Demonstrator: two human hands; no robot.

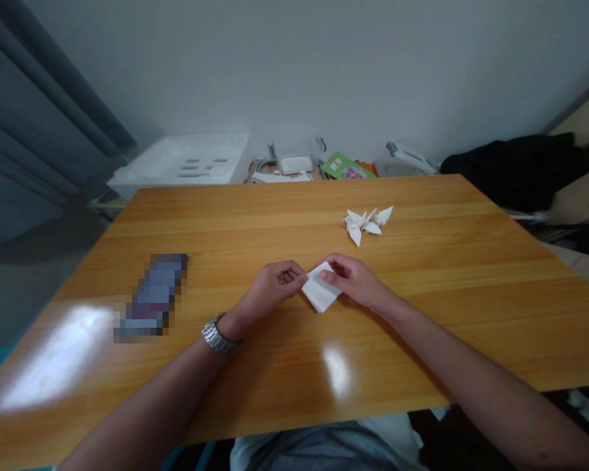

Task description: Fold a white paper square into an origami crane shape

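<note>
A small folded white paper (319, 292) lies on the wooden table (422, 314) near its middle. My left hand (269, 290), with a metal watch (217, 336) on the wrist, has its fingers curled and pinches the paper's left corner. My right hand (356, 281) presses its fingers down on the paper's upper right edge. Two finished white paper cranes (368, 223) sit together farther back, to the right of both hands.
A blurred dark flat object (152, 296) lies on the table's left part. Behind the table stand a white box (181, 163), cables, a green packet (346, 167) and a dark bundle of cloth (515, 167). A grey curtain (34, 131) hangs at left.
</note>
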